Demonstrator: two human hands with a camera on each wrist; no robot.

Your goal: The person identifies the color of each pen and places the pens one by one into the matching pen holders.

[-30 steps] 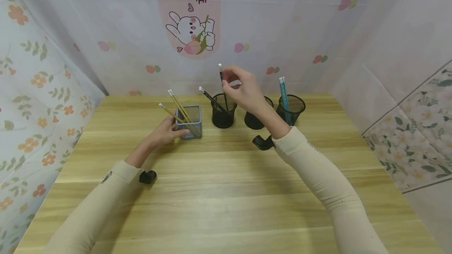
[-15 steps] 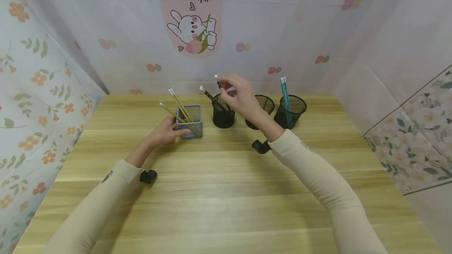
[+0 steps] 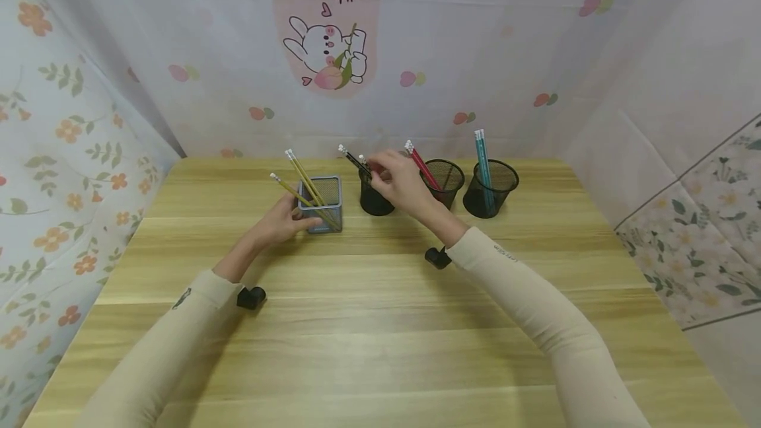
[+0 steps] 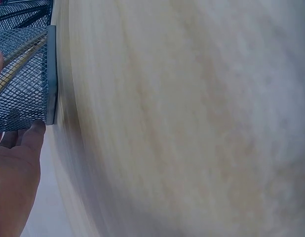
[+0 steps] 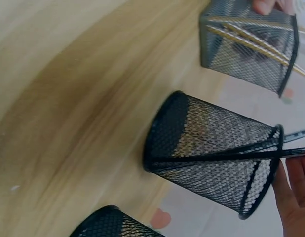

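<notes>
My left hand holds the grey square mesh pen holder by its side. Several yellow pencils lean in it. My right hand is at the rim of the round black mesh cup, pinching a black pencil near its eraser end. That pencil stands inside the cup, its lower end by the base. Another black pencil leans left in the same cup. In the head view my fingers partly hide the cup's rim.
Right of my right hand, a second black mesh cup holds red pencils. Beyond it, a third black cup holds teal pencils. A patterned curtain hangs behind the wooden table.
My right hand has moved down, lowering the black pencil into the cup. The red pencils have come into view from behind that hand. My left hand stays on the square holder.
</notes>
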